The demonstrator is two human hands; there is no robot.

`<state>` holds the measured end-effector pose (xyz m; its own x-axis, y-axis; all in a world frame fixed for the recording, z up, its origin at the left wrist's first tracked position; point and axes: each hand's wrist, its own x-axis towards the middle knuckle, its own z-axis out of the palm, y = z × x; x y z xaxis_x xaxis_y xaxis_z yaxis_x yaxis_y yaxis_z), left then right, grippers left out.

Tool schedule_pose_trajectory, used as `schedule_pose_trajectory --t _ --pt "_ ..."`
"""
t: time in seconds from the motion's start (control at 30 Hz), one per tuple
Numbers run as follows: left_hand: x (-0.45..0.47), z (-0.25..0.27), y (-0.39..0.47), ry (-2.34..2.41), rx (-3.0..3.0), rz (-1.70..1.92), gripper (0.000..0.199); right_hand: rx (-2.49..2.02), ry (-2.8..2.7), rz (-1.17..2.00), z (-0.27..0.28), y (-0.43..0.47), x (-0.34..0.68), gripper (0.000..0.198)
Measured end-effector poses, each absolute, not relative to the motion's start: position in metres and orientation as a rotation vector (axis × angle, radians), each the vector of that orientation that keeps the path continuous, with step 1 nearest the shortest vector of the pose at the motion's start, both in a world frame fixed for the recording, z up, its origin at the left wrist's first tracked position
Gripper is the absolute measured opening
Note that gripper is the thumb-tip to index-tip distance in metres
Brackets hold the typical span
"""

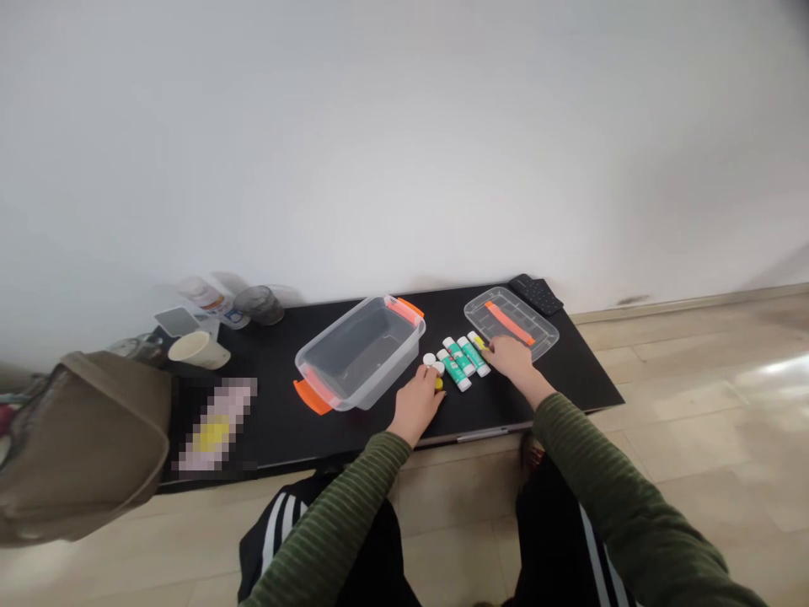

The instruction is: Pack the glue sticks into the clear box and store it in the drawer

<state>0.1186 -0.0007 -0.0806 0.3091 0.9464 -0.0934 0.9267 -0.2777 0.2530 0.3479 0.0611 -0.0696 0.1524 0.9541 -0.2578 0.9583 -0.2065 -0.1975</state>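
My left hand point(417, 403) is closed around yellow glue sticks point(438, 384) at the left end of a row; their white caps point(430, 359) stick out past my fingers. At the right end, my right hand point(509, 357) has its fingers closed on another yellow glue stick point(479, 341), mostly hidden by the hand. Between the hands lie green-and-white glue sticks point(453, 371), side by side on the black table. Left of them stands a clear plastic box point(385, 371) with orange clips and no lid on. Its clear lid point(544, 330), with an orange handle, lies beyond my right hand.
A black keyboard-like object point(536, 295) lies at the back right of the table point(587, 379). On the left are a paper cup point(199, 351), a white bottle point(211, 301), a dark glass jar point(259, 305), a blurred-out pink packet point(218, 426) and a brown bag point(88, 447).
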Motion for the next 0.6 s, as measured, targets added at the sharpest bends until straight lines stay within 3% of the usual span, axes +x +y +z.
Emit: schedule_pose_trajectory --t 0.23,0.37,0.47,0.6 --pt "0.117 -0.086 0.003 1.719 2.227 0.181 0.019 2.430 2.024 -0.463 -0.065 0.060 0.349 0.028" --pt "0.113 -0.087 0.009 1.595 1.971 0.597 0.013 2.587 2.052 -0.549 -0.058 0.056 0.356 0.025" --pt "0.111 -0.082 0.015 1.332 1.417 0.962 0.018 2.647 2.153 -1.024 -0.054 0.046 0.355 0.021" --pt "0.112 -0.072 0.017 0.911 0.700 1.080 0.024 2.429 2.307 -1.790 -0.051 0.024 0.342 0.020"
